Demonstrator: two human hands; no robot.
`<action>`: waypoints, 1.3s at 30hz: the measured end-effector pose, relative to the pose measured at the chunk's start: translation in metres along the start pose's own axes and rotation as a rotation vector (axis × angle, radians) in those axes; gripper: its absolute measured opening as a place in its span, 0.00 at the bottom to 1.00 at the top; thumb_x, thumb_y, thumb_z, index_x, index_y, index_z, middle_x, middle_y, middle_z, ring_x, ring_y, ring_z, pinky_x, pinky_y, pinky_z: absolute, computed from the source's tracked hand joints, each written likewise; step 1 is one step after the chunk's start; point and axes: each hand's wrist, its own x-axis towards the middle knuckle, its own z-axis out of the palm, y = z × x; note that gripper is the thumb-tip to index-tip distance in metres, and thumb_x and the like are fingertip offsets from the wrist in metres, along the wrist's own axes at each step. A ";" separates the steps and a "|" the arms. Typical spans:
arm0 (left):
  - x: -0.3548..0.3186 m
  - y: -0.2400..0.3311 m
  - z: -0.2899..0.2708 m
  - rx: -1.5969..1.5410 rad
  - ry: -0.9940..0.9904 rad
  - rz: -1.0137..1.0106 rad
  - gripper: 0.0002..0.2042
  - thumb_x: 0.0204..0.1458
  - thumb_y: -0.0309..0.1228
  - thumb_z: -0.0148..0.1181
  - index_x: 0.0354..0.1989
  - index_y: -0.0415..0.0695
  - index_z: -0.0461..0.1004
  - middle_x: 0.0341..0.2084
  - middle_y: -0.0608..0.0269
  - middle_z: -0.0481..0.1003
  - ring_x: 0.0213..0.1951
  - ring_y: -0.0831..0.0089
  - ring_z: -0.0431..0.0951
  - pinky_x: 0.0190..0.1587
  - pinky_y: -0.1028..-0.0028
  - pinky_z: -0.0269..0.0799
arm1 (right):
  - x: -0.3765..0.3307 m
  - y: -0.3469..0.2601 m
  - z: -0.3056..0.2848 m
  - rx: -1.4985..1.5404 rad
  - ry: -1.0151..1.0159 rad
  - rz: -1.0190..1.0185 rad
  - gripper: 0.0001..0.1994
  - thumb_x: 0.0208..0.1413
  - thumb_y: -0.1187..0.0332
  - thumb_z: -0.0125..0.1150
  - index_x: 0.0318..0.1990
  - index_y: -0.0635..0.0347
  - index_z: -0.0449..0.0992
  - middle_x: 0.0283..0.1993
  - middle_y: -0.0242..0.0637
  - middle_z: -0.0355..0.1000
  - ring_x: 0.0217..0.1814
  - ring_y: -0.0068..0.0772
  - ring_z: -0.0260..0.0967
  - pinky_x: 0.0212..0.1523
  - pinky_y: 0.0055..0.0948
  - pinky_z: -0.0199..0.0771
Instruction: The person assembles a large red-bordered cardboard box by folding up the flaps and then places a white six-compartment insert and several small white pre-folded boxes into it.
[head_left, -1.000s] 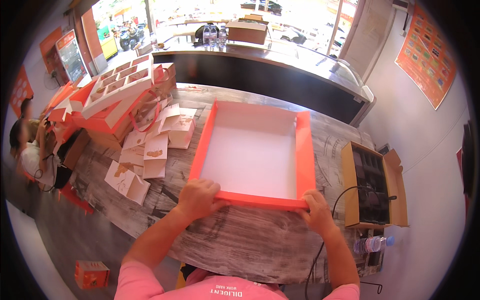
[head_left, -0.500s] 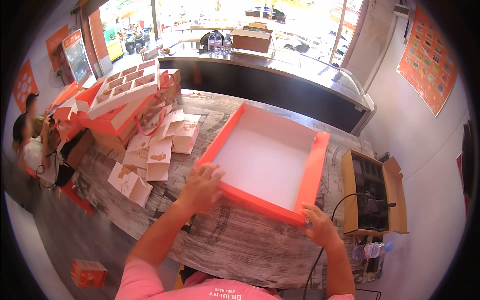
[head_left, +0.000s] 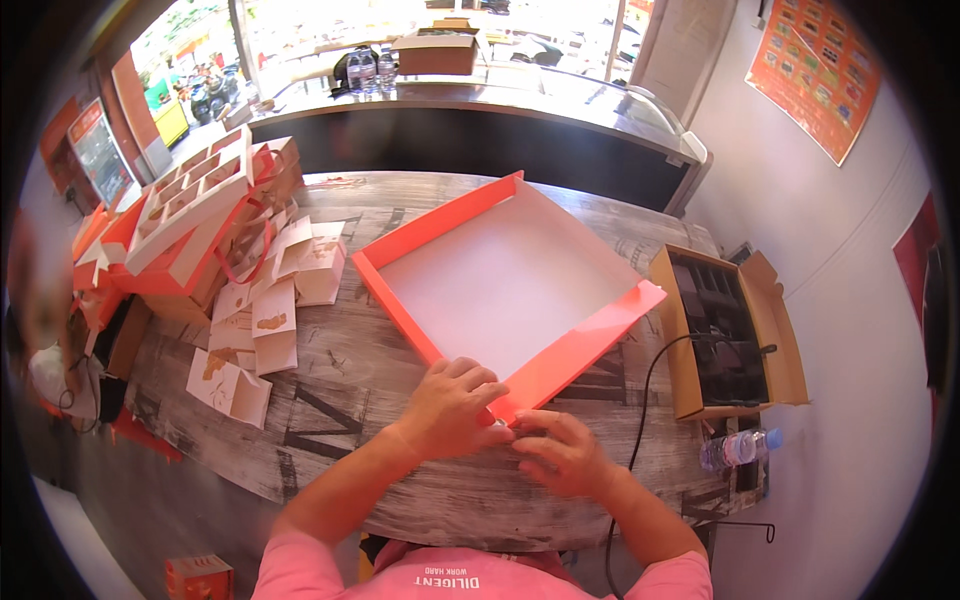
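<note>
1. Low centre: the left hand [head_left: 452, 405] lies flat, fingers pressed on the near corner of the orange box tray [head_left: 505, 285].
2. Just right, the right hand [head_left: 562, 450] pinches that same corner's edge.
3. The tray sits mid-frame on the wooden table [head_left: 400, 480], turned diagonally.
4. Right: an open brown carton [head_left: 725, 335].
5. Upper left: stacked orange boxes [head_left: 190, 225].
</note>
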 end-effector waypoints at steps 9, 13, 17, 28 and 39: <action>-0.002 -0.006 -0.012 0.049 -0.006 0.001 0.17 0.45 0.45 0.78 0.42 0.56 0.84 0.38 0.76 0.82 0.50 0.70 0.79 0.54 0.62 0.66 | -0.039 0.027 -0.022 -0.036 -0.064 0.270 0.11 0.49 0.72 0.75 0.38 0.55 0.77 0.50 0.37 0.80 0.52 0.47 0.78 0.54 0.43 0.75; -0.003 -0.002 -0.001 0.074 -0.014 0.039 0.15 0.43 0.38 0.76 0.40 0.54 0.83 0.36 0.73 0.83 0.47 0.68 0.80 0.55 0.62 0.65 | -0.054 0.037 -0.020 -0.088 -0.006 0.418 0.15 0.49 0.71 0.77 0.41 0.55 0.76 0.51 0.41 0.79 0.55 0.51 0.75 0.58 0.46 0.72; -0.007 -0.005 -0.001 0.173 -0.050 -0.030 0.14 0.41 0.30 0.71 0.40 0.50 0.83 0.34 0.67 0.83 0.46 0.65 0.81 0.57 0.61 0.65 | -0.067 0.051 -0.020 -0.222 0.151 0.542 0.18 0.51 0.70 0.77 0.46 0.59 0.76 0.60 0.50 0.73 0.63 0.54 0.71 0.61 0.47 0.72; -0.026 -0.049 -0.036 0.356 -0.153 -0.205 0.10 0.47 0.20 0.63 0.38 0.44 0.78 0.32 0.60 0.81 0.48 0.58 0.79 0.72 0.52 0.61 | -0.090 0.086 -0.027 0.193 0.596 0.894 0.46 0.59 0.74 0.72 0.81 0.58 0.50 0.78 0.50 0.53 0.75 0.49 0.63 0.64 0.46 0.76; -0.038 -0.081 -0.064 0.307 -0.224 -0.153 0.07 0.52 0.19 0.58 0.38 0.41 0.76 0.43 0.55 0.78 0.59 0.52 0.75 0.76 0.49 0.59 | -0.061 0.080 -0.070 -0.183 0.203 0.578 0.32 0.50 0.76 0.77 0.66 0.57 0.76 0.47 0.43 0.81 0.50 0.44 0.81 0.52 0.37 0.82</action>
